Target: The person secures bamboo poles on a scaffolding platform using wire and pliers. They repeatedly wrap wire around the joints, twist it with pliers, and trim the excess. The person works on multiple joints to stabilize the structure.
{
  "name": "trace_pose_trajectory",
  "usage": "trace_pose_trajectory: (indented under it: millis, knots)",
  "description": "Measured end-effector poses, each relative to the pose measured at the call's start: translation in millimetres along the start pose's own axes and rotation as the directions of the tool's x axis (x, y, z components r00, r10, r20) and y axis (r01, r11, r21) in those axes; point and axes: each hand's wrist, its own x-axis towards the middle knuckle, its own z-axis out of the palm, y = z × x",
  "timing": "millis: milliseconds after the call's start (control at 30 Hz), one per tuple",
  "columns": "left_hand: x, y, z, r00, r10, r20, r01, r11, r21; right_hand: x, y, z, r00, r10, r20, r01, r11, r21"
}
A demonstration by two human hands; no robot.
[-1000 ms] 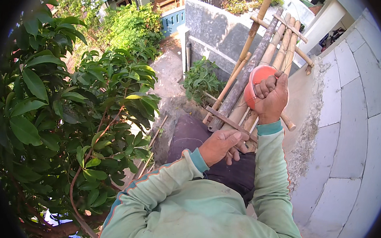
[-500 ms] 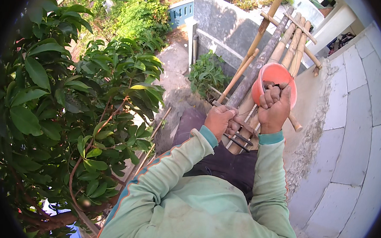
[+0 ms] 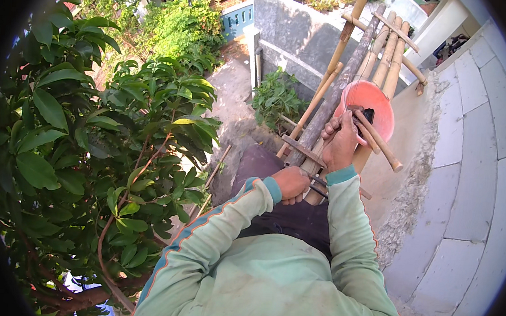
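I look down a bamboo ladder (image 3: 387, 50) that leans against a pale wall. My right hand (image 3: 339, 145) is closed on the near rim of an orange plastic bucket (image 3: 378, 102), held against the ladder poles. A wooden tool handle (image 3: 382, 145) and a dark tool head stick out of the bucket. My left hand (image 3: 293, 183) grips a thin rung (image 3: 300, 150) just below, where the poles meet my dark trousers. Both arms wear pale green sleeves with teal cuffs.
A leafy tree (image 3: 91, 148) fills the left side, close to my left arm. Far below lie a dirt path (image 3: 233, 99), a grey block wall (image 3: 295, 39) and small plants (image 3: 277, 98). A white plastered wall with a rough edge (image 3: 472, 171) runs along the right.
The bucket has tipped so its open mouth and the tools inside now face me. My left hand has shifted along the rung, and my view has tilted slightly.
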Motion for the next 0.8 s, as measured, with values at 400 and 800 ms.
trace_pose_trajectory:
  millis: [400, 800]
  knots:
    - [34.9, -52.1, -3.8, 0.958, 0.081, -0.274, -0.006, 0.964, 0.265, -9.3, 3.0, -11.0, 0.967, 0.233, 0.107, -0.15, 0.852, -0.501]
    - [57.8, 13.5, -101.5, 0.556, -0.051, -0.83, -0.795, 0.258, -0.548, -122.7, 23.6, -34.5, 0.751, 0.117, 0.65, 0.66, -0.141, -0.738]
